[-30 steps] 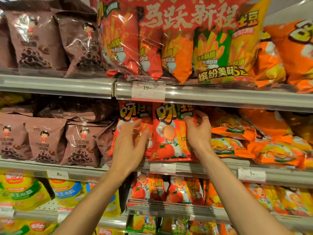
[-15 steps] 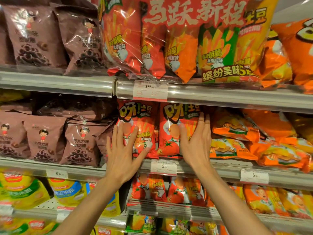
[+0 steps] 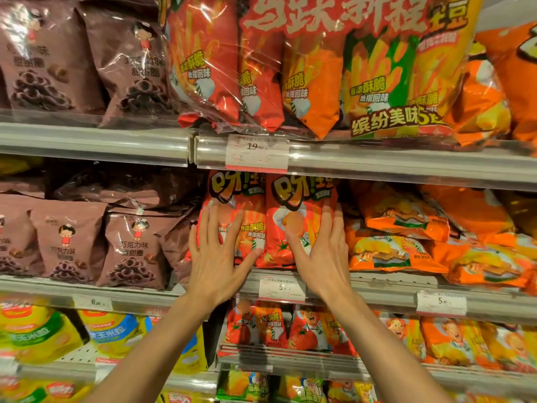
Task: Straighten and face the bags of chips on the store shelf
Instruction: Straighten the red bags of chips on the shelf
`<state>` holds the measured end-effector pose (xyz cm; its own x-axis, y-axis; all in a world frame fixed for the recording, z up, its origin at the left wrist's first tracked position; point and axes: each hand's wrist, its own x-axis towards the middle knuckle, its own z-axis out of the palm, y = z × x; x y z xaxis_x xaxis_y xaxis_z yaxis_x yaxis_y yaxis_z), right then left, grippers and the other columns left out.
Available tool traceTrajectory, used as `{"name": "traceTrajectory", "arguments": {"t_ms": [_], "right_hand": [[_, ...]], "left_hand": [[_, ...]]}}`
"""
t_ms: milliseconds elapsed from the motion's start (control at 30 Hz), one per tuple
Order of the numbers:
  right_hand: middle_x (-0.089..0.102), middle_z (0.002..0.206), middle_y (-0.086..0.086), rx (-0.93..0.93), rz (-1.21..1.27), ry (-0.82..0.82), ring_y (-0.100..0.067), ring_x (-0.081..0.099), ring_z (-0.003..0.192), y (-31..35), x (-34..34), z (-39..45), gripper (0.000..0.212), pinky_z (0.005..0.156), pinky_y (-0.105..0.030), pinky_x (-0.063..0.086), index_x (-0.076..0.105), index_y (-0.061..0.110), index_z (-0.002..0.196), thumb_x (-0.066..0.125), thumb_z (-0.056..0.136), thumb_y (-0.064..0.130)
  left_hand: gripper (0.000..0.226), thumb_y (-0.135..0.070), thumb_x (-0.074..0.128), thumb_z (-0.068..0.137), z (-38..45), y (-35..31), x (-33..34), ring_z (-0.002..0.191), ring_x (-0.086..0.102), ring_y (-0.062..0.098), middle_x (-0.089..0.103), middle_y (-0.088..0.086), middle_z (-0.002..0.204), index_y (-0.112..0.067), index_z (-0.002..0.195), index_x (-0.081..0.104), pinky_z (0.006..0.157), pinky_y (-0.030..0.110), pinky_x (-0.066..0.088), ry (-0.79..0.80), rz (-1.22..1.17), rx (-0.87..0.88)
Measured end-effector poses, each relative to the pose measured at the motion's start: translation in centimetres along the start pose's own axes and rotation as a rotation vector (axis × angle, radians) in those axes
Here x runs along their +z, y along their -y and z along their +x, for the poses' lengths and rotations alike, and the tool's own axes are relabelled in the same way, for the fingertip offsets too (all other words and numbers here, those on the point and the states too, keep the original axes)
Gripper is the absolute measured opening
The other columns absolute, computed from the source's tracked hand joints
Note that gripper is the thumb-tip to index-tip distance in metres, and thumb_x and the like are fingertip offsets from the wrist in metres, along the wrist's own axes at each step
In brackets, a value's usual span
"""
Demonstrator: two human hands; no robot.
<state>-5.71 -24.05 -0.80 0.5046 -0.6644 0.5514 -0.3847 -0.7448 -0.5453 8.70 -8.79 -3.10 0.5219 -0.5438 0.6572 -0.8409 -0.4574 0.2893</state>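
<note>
Left hand (image 3: 216,257): pressing flat on left red chip bag (image 3: 232,216), fingers spread.
Right hand (image 3: 327,254): pressing flat on right red chip bag (image 3: 293,210), fingers straight, close together.

We are looking at the middle shelf (image 3: 377,289), which is carrying two red bags (image 3: 293,225) standing upright side by side, brown bags (image 3: 130,245) standing to their left, and orange bags (image 3: 406,242) lying piled to their right. Price tags (image 3: 280,287) are sitting on its front rail.
</note>
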Motion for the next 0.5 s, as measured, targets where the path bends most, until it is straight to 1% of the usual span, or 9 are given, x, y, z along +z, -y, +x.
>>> {"name": "traceTrajectory", "arguments": {"t_ms": [200, 300, 400, 500], "right_hand": [[-0.008, 0.167, -0.008, -0.004, -0.073, 0.036, -0.023, -0.004, 0.154, 0.0, 0.0, -1.7, 0.094, 0.123, -0.045, 0.010, -0.008, 0.024, 0.158, 0.023, 0.090, 0.080], [-0.010, 0.167, -0.008, 0.011, -0.063, 0.056, -0.022, -0.008, 0.154, 0.3, -0.4, -1.8, 0.094, 0.124, -0.044, 0.005, -0.007, 0.024, 0.159, 0.027, 0.091, 0.079], [-0.004, 0.168, -0.007, -0.003, -0.027, 0.111, -0.020, -0.005, 0.154, 0.0, -1.7, -1.5, 0.091, 0.124, -0.044, 0.008, 0.001, 0.024, 0.160, 0.030, 0.091, 0.077], [0.011, 0.167, -0.003, -0.025, 0.011, 0.117, -0.018, 0.009, 0.153, -0.4, -3.4, -1.4, 0.083, 0.123, -0.039, 0.015, 0.016, 0.025, 0.159, 0.037, 0.093, 0.072]], "left_hand": [[0.075, -0.068, 0.039, 0.094, -1.3, 0.7, -0.6, 0.156, -0.010, 0.025, -0.005, 0.009, 0.170, -0.037, 0.160, 0.019, 0.121, 0.059, 0.006, 0.013, -0.010, 0.056], [0.071, -0.061, 0.043, 0.094, -1.3, 0.2, -1.4, 0.156, -0.004, 0.026, 0.005, 0.011, 0.169, -0.030, 0.157, 0.033, 0.122, 0.058, 0.007, 0.005, -0.049, 0.052], [0.060, -0.047, 0.055, 0.093, -1.2, 0.0, -2.5, 0.153, 0.017, 0.031, 0.023, 0.015, 0.164, -0.020, 0.147, 0.050, 0.119, 0.056, 0.018, -0.053, -0.125, 0.051], [0.051, -0.035, 0.062, 0.091, -0.9, 0.0, -3.9, 0.141, 0.035, 0.029, 0.042, 0.011, 0.151, -0.014, 0.138, 0.056, 0.114, 0.042, 0.028, -0.118, -0.200, 0.053]]}}
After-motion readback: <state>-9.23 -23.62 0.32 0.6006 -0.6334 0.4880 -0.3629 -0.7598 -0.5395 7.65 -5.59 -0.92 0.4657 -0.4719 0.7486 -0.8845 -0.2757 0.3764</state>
